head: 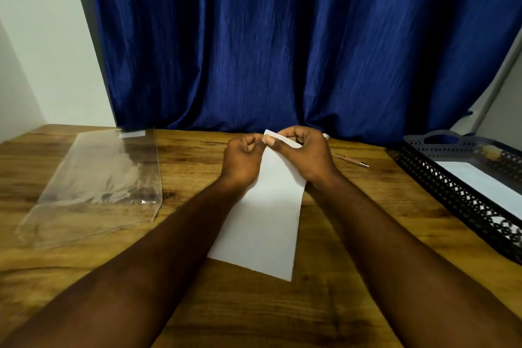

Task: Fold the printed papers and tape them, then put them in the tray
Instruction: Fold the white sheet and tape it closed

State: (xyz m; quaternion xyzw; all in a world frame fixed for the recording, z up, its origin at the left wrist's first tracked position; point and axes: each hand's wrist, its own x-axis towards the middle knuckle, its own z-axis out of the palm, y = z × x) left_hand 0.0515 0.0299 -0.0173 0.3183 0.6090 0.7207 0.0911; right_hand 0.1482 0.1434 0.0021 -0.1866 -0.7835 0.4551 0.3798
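Note:
A long white folded paper (262, 223) lies on the wooden table (324, 305), running from near me toward the curtain. Both hands meet at its far end. My left hand (241, 159) is curled with its fingertips pinching the paper's left edge. My right hand (303, 154) grips the far end from the right, where a small white flap sticks up between the fingers. Whether tape is in the fingers cannot be told. A black perforated tray (452, 195) stands at the right edge with a white paper (485, 181) lying inside it.
A clear plastic sleeve (99, 181) lies flat on the left of the table. A pen (351, 161) rests behind my right hand, near the tray. A blue curtain (282, 51) hangs along the table's far edge.

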